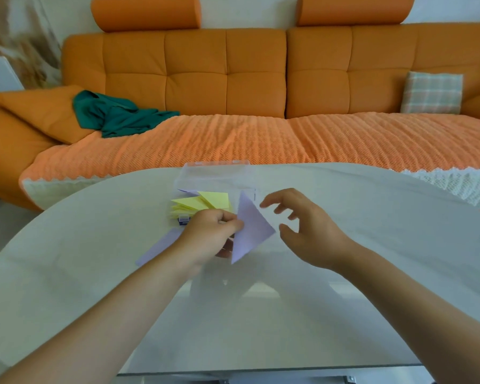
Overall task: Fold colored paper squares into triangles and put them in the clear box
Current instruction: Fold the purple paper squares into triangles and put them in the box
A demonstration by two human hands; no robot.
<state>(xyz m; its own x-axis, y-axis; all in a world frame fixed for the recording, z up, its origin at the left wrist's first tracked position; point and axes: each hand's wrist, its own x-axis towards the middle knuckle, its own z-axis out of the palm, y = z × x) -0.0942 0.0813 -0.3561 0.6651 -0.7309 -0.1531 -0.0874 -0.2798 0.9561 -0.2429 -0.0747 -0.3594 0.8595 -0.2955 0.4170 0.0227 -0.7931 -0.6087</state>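
My left hand (pixel 211 234) pinches a lilac paper triangle (pixel 251 228) by its left edge and holds it up over the white table. Just to the right of the triangle, my right hand (pixel 302 225) hovers with its fingers spread and relaxed, holding nothing. Behind the hands stands the clear box (pixel 216 176), its lid raised at the back. Several folded yellow triangles (pixel 203 205) and a lilac one lie inside it. A flat lilac paper (pixel 158 246) lies on the table under my left wrist.
The white oval table (pixel 344 314) stretches wide around the hands. A small blue-and-white clasp (pixel 184 220) sits at the box's front edge. An orange sofa (pixel 233 106) with a green cloth (pixel 117 115) and a plaid cushion (pixel 431 92) stands behind the table.
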